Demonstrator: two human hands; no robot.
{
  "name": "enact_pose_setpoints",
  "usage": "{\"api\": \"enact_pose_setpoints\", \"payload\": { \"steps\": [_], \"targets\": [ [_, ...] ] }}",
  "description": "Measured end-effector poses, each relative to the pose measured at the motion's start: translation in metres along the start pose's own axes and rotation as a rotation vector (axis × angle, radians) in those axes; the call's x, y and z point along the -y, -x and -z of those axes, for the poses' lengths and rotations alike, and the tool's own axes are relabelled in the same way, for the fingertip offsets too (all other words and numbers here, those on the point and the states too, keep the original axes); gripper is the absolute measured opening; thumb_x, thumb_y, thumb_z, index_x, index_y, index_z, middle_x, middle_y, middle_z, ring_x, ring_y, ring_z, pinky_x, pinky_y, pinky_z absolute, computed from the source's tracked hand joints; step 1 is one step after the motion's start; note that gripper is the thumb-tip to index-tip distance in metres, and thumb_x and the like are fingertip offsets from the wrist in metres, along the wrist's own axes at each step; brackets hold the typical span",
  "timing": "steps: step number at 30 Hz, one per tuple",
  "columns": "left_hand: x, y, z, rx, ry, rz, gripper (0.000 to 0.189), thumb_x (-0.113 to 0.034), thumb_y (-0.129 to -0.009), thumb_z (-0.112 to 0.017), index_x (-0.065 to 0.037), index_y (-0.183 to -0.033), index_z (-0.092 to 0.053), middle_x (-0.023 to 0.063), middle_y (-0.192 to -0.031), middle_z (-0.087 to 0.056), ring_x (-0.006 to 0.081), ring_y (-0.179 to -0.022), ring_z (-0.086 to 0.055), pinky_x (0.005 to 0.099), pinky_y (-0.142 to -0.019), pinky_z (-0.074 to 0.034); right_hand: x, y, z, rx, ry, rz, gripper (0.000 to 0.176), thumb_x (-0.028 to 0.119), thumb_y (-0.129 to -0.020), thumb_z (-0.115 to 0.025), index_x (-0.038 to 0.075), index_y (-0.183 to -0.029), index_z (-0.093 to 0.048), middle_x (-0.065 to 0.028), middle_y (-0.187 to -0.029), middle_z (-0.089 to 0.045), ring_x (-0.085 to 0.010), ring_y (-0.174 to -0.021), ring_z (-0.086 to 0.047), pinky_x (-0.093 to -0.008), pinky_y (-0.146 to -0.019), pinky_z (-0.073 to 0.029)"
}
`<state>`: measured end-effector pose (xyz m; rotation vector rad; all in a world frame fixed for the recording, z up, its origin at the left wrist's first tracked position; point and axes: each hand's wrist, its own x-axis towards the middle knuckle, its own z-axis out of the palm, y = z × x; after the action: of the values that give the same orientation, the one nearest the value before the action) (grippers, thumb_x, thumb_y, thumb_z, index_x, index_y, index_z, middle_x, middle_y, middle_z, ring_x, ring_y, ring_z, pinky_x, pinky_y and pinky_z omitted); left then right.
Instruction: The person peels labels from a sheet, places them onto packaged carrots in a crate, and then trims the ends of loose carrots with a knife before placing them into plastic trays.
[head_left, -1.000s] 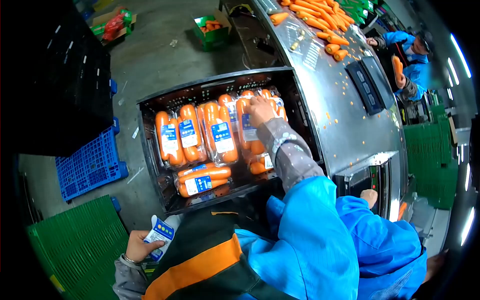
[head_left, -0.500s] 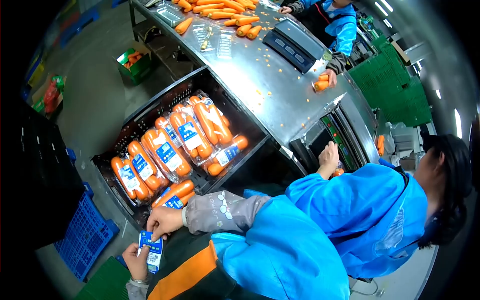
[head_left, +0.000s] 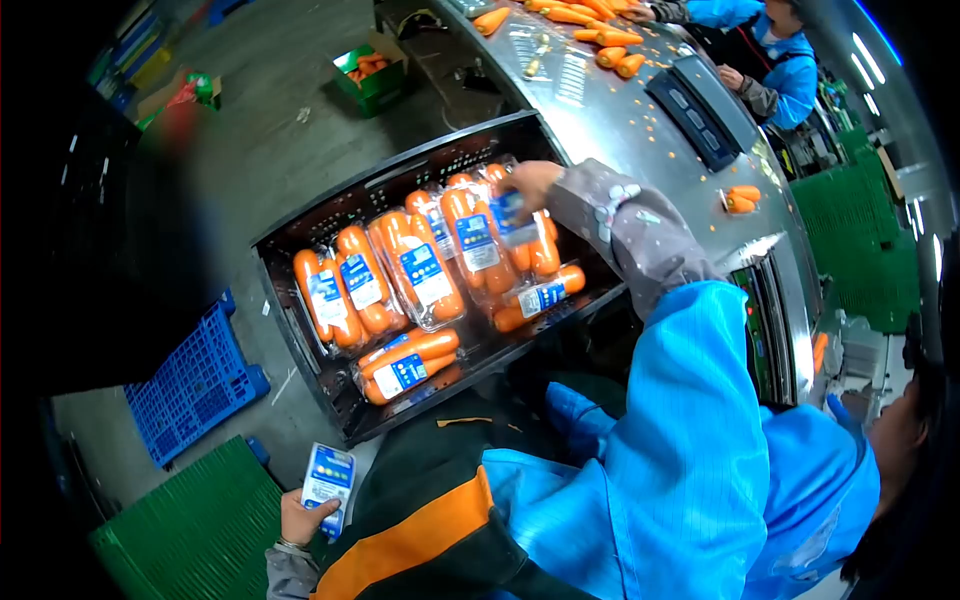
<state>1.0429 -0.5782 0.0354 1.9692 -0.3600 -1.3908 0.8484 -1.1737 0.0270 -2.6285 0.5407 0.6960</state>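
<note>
A stack of blue and white labels [head_left: 330, 476] is held in my left hand [head_left: 303, 517], low in the view, thumb on top. My right hand [head_left: 532, 187] reaches over the far right part of the black crate [head_left: 400, 163], with a blue label [head_left: 515, 212] under its fingers against a clear pack of carrots [head_left: 540, 245]. Motion blurs those fingertips. Several more clear packs of carrots [head_left: 415, 265] with blue and white labels lie in the crate. One labelled pack [head_left: 408, 365] lies crosswise at its near side.
Past the crate, a metal table [head_left: 625, 135] holds loose carrots [head_left: 612, 38], a black scale [head_left: 700, 115] and a small carrot pack [head_left: 740, 199]. One person stands across the table, another [head_left: 820, 500] at the right. A blue pallet [head_left: 190, 385] lies at the left.
My right hand has left the label stack and moved up and right to a pack in the crate. The view has shifted, and the small carrot pack is out of the co-worker's hand.
</note>
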Motion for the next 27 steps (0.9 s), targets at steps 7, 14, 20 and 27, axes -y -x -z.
{"api": "enact_pose_setpoints", "payload": {
  "steps": [7, 14, 20, 27],
  "targets": [
    [0.001, 0.013, -0.012, -0.044, -0.048, 0.064, 0.012, -0.005, -0.072, -0.074, 0.0, -0.083, -0.07, 0.008, -0.075, -0.069, 0.0115, -0.063, -0.064, 0.0264, -0.06, -0.05, 0.007, -0.03, -0.086, -0.766, 0.176, -0.333, 0.037, 0.007, -0.073, -0.062, 0.011, -0.11, -0.059, -0.0144, -0.104, -0.06, -0.0337, -0.097, -0.056, -0.0411, -0.081, -0.045],
    [-0.025, -0.004, -0.021, -0.138, 0.095, -0.232, 0.019, 0.0, -0.076, -0.066, 0.003, -0.094, -0.063, 0.0042, -0.081, -0.065, 0.0087, -0.072, -0.059, 0.0231, -0.068, -0.047, 0.295, -0.024, -0.123, -0.024, -1.037, 0.65, 0.046, 0.035, -0.078, -0.069, 0.002, -0.107, -0.058, -0.0109, -0.093, -0.064, -0.0182, -0.087, -0.06, -0.0318, -0.072, -0.049],
    [-0.03, 0.002, -0.022, -0.205, 0.101, -0.362, 0.015, 0.002, -0.076, -0.065, 0.004, -0.091, -0.065, 0.006, -0.079, -0.063, 0.0079, -0.069, -0.057, 0.021, -0.062, -0.045, 0.35, 0.003, -0.127, 0.376, -1.095, 0.634, 0.02, 0.017, -0.083, -0.065, 0.0, -0.095, -0.066, -0.0042, -0.072, -0.066, -0.0083, -0.058, -0.059, -0.0224, -0.051, -0.046],
    [0.016, 0.003, -0.005, -0.286, 0.149, -0.237, 0.014, -0.007, -0.078, -0.068, 0.002, -0.068, -0.063, 0.0017, -0.063, -0.062, 0.0039, -0.056, -0.053, 0.0199, -0.051, -0.041, 0.37, -0.007, -0.132, 0.46, -1.198, 0.521, 0.017, 0.011, -0.08, -0.068, -0.003, -0.09, -0.067, -0.0038, -0.07, -0.065, -0.0057, -0.054, -0.055, -0.0201, -0.053, -0.044]
  ]
}}
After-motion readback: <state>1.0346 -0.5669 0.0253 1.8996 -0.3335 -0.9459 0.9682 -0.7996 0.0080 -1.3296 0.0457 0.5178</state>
